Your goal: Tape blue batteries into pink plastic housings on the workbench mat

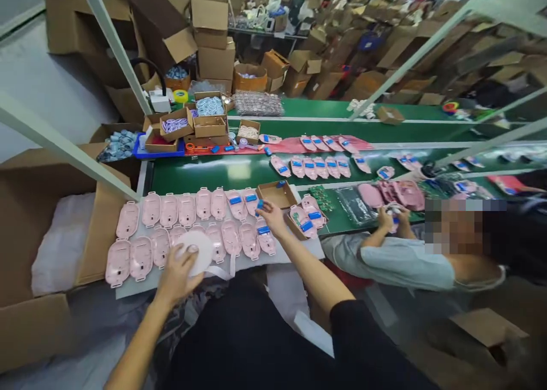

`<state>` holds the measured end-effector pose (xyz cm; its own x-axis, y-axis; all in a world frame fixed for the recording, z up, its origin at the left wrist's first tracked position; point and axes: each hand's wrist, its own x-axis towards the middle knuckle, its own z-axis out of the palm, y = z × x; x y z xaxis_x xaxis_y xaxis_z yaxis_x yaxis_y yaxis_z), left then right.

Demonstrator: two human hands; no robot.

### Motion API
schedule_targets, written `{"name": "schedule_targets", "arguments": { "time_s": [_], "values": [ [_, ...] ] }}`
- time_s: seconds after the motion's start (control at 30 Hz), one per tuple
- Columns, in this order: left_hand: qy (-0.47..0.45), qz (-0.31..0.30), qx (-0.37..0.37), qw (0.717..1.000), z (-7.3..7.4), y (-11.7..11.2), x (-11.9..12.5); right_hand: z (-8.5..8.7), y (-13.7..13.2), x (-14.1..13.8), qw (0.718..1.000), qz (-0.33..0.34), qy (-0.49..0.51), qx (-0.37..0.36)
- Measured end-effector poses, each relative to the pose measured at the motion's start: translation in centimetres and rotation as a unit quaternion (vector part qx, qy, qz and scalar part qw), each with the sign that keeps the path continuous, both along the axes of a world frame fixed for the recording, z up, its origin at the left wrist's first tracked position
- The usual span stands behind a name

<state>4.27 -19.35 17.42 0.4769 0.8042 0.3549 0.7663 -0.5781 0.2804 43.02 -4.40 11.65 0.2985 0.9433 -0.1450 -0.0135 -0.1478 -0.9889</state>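
Observation:
Two rows of pink plastic shells [171, 230] lie on a white board in front of me. My left hand [178, 271] is wrapped round a white roll of tape [200, 250], its loose end trailing to the right. My right hand [270, 215] pinches a small blue piece [260, 205] over the shells at the right end of the rows. Some shells there carry blue pieces; those on the left carry none.
A small open cardboard tray [277, 193] sits just beyond my right hand. A co-worker to my right handles pink parts [391, 210] on the green belt [239, 170]. Large open cartons [51, 230] stand at my left. Boxes of parts [188, 125] line the belt's far side.

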Motion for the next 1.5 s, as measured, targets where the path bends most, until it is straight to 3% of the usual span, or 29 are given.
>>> {"name": "schedule_targets", "arguments": {
  "time_s": [0.07, 0.1, 0.17, 0.23, 0.3, 0.47, 0.67, 0.9, 1.07, 1.17, 1.23, 1.3, 1.37, 1.4, 1.5],
  "values": [
    [-0.03, 0.085, 0.042, 0.995, -0.3, -1.7, -2.7, -2.5, 3.3, -2.1, 0.98, 0.123, -0.148, -0.045],
    [-0.036, 0.124, 0.054, 0.99, -0.3, -2.9, -3.7, -3.6, 5.0, -3.4, 0.954, 0.18, -0.234, -0.06],
    [-0.032, 0.19, 0.062, 0.979, -0.3, -5.6, -4.5, -5.8, 8.8, -6.0, 0.868, 0.294, -0.392, -0.078],
    [-0.02, 0.241, 0.056, 0.969, 0.0, -8.1, -4.3, -7.8, 12.2, -8.3, 0.789, 0.385, -0.471, -0.085],
    [-0.005, 0.282, 0.037, 0.959, 0.3, -9.6, -3.4, -9.5, 14.7, -10.1, 0.752, 0.439, -0.485, -0.083],
    [0.02, 0.32, -0.007, 0.947, 0.4, -10.2, -1.9, -12.1, 16.1, -12.3, 0.73, 0.472, -0.491, -0.062],
    [0.016, 0.325, -0.023, 0.945, 0.1, -9.3, -2.2, -12.9, 15.4, -11.7, 0.723, 0.463, -0.505, -0.09],
    [0.007, 0.305, -0.038, 0.952, -0.3, -8.2, -2.8, -13.5, 15.9, -12.4, 0.682, 0.485, -0.535, -0.117],
    [-0.018, 0.272, -0.049, 0.961, -1.1, -6.6, -2.4, -12.3, 17.0, -13.2, 0.67, 0.511, -0.526, -0.117],
    [-0.055, 0.282, -0.1, 0.953, -1.5, -4.8, -1.3, -9.8, 17.3, -13.2, 0.663, 0.528, -0.521, -0.101],
    [-0.083, 0.285, -0.12, 0.947, -1.4, -2.8, -0.2, -7.2, 16.2, -13.0, 0.693, 0.499, -0.512, -0.097],
    [-0.093, 0.259, -0.105, 0.955, -1.1, -0.1, 1.2, -4.3, 13.2, -12.2, 0.778, 0.434, -0.442, -0.104],
    [-0.076, 0.187, -0.064, 0.977, -0.8, 3.3, 2.4, -1.7, 8.2, -11.2, 0.873, 0.389, -0.275, -0.109],
    [-0.061, 0.14, -0.039, 0.988, -0.6, 5.2, 3.0, -0.6, 5.1, -10.7, 0.896, 0.395, -0.17, -0.11],
    [-0.024, 0.027, 0.011, 0.999, -0.5, 10.8, 4.5, 1.1, -4.3, -9.9, 0.869, 0.465, 0.065, -0.154]
  ]
}}
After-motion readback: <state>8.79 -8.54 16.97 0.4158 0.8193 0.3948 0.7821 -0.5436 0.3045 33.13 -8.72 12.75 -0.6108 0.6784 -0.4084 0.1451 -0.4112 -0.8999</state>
